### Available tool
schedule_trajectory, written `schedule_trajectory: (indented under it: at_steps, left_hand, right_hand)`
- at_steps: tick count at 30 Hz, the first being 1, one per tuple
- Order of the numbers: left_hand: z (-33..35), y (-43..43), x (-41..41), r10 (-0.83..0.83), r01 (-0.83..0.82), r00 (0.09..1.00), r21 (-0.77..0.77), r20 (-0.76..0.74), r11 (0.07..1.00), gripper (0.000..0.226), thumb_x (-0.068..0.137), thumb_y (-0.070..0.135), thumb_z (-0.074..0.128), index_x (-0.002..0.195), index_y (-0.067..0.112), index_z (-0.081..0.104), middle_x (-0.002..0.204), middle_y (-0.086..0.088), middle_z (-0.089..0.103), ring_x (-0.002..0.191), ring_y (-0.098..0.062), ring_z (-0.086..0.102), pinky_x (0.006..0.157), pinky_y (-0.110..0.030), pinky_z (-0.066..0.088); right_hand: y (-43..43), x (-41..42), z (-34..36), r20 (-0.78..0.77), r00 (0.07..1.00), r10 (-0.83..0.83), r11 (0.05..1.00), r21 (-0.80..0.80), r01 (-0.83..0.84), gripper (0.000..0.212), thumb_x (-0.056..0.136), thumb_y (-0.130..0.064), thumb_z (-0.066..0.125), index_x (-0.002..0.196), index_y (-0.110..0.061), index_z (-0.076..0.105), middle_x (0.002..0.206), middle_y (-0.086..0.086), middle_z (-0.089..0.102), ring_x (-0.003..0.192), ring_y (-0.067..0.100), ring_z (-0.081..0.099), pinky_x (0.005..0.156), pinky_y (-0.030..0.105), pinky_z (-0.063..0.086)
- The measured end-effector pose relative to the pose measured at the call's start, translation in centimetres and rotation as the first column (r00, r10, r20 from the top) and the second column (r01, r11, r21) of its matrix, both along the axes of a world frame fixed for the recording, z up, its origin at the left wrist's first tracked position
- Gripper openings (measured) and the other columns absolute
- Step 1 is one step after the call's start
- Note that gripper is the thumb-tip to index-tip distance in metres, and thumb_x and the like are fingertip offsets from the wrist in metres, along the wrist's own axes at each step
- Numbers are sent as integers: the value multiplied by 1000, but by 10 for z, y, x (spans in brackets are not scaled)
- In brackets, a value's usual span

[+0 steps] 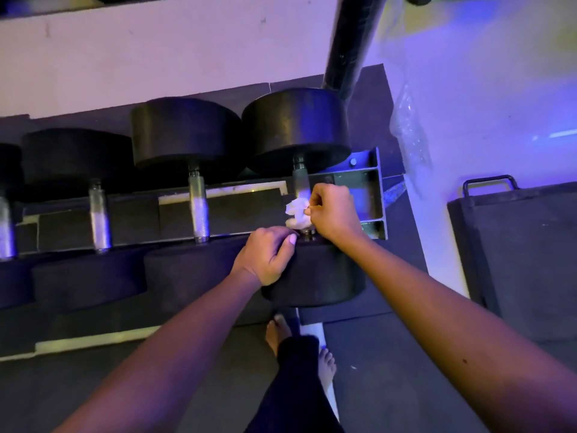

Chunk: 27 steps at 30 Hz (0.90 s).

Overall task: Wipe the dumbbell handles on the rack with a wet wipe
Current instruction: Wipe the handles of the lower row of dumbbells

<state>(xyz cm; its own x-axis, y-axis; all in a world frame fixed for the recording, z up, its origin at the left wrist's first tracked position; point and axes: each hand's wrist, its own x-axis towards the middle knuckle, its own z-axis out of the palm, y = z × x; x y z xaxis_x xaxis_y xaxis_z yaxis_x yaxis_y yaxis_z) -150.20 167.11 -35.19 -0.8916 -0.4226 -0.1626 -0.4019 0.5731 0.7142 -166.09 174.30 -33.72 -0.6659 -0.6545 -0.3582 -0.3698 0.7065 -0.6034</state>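
Observation:
Several black dumbbells lie side by side on a rack (pixel 371 195), chrome handles pointing towards me. At the rightmost dumbbell (pixel 296 129), my right hand (pixel 332 212) grips a crumpled white wet wipe (pixel 296 210) wrapped around the lower part of its handle (pixel 301 182). My left hand (pixel 268 256) rests with curled fingers on that dumbbell's near head (pixel 324 276). The neighbouring handle (pixel 198 207) to the left is bare.
A black upright post (pixel 352 42) rises behind the rightmost dumbbell. A dark mat with a handle (pixel 515 251) lies on the floor at the right. My bare feet (pixel 278 332) stand on the dark floor below the rack. A pale wall runs behind.

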Motion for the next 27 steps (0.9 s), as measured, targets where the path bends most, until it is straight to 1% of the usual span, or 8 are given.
schedule_trajectory:
  at_steps: [3,7,10,14,16,20,23,27]
  left_hand:
    - [0,1,1,4,-4,1000,-2,13,1000,61,92,49,26,90,5,67,86,-10,69,82,-29,63,70,-46,48]
    - [3,0,-1,-8,9,1000,23,-11,1000,57,90,45,29,94,6,69,90,-11,70,85,-30,64,72,-43,50]
    - [4,0,-1,-6,6,1000,29,9,1000,56,89,45,30,100,8,70,94,-10,71,89,-31,65,74,-42,51]
    - [4,-1,-1,-5,4,1000,26,28,1000,56,88,47,31,103,11,70,99,-9,71,92,-33,65,75,-40,52]
    - [4,-1,-1,-13,12,999,30,38,999,55,88,47,31,103,12,69,98,-8,70,92,-32,65,74,-39,52]
    - [4,-2,-1,-32,29,998,50,57,998,52,89,45,31,103,11,67,95,-7,68,87,-30,63,71,-35,49]
    - [5,-3,-2,-54,51,997,66,54,997,51,89,44,32,103,8,67,94,-8,68,86,-30,63,72,-35,48]
    - [6,-4,-3,-62,55,996,96,71,994,50,89,43,33,109,11,66,98,-7,69,89,-29,64,75,-36,49]
  right_hand:
    - [1,1,-1,-25,1000,-4,998,-55,2,17,81,-4,58,71,-15,52,74,7,60,73,27,57,57,28,33]
    - [4,3,-1,-31,988,-151,972,-185,143,7,81,-4,59,76,-9,59,76,5,63,72,23,58,60,32,39]
    - [-7,-3,5,-8,977,-215,952,-224,208,2,82,-8,65,81,-9,66,80,6,69,77,22,63,64,24,39]
    - [-43,-18,11,-18,959,-284,953,-119,280,16,79,-5,62,90,0,72,89,19,72,86,32,66,71,31,44]
    - [-47,-16,10,-24,960,-278,959,-72,275,19,78,-4,61,92,0,74,90,20,72,88,34,66,74,32,47]
    - [-30,-3,8,21,968,-250,968,0,250,5,77,-9,69,76,-6,73,76,13,72,77,30,66,66,29,42]
    - [-15,3,11,81,982,-169,980,125,158,8,76,-8,69,68,-6,70,70,13,69,72,29,63,64,30,43]
    - [0,2,15,192,978,-78,962,272,23,5,74,-6,72,70,-6,71,68,6,65,70,21,63,60,22,40]
